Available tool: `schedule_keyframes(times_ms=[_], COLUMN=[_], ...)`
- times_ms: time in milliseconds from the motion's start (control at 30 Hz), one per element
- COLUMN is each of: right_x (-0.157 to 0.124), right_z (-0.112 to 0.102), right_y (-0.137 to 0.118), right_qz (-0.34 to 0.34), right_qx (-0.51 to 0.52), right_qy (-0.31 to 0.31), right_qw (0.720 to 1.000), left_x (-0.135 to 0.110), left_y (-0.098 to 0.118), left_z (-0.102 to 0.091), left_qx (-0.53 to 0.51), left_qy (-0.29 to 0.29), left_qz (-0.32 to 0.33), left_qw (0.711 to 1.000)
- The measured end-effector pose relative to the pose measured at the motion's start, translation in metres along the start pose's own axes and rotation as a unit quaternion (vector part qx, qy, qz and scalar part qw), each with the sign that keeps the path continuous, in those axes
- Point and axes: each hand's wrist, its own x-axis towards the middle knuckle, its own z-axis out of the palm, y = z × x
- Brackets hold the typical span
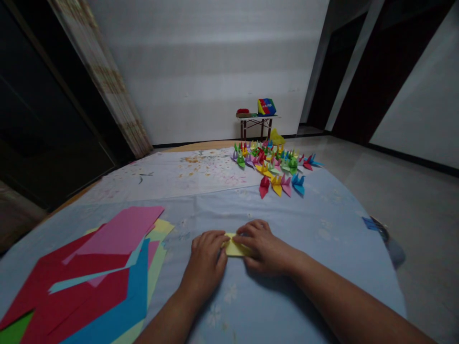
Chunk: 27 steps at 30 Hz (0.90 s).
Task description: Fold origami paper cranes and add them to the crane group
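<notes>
A small folded piece of yellow paper (235, 249) lies on the pale blue tablecloth (229, 306) in front of me. My left hand (207, 258) holds its left end, fingertips on the upper edge and thumb alongside. From the other side, my right hand (263, 246) grips the right part, its fingers bent over the top of the paper. The fingertips of both hands come close together near the upper edge. Parts of the paper's two ends are hidden under the fingers.
Loose sheets of coloured paper (107, 234) are piled at the left. Many folded paper cranes (264, 160) crowd the far right of the table, with several in a front row (277, 185). A small side table (256, 117) bearing a colourful box (267, 107) stands by the wall.
</notes>
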Motion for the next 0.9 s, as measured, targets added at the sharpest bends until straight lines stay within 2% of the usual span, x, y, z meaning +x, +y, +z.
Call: schedule_keyframes(times_ms=[167, 567, 900], right_x=[0.0, 0.002, 0.005], right_z=[-0.005, -0.001, 0.003], right_y=[0.01, 0.01, 0.01], right_qz=[0.015, 0.01, 0.004], right_qx=[0.002, 0.008, 0.012], right_qy=[0.008, 0.047, 0.038], right_qw=[1.0, 0.999, 0.999], left_x=[-0.003, 0.0, 0.0], left_y=[0.002, -0.001, 0.005], left_z=[0.002, 0.008, 0.007], left_qx=[0.006, 0.004, 0.013], left_qy=[-0.044, -0.055, -0.06], left_qz=[0.033, 0.009, 0.023], left_qw=[0.998, 0.998, 0.998])
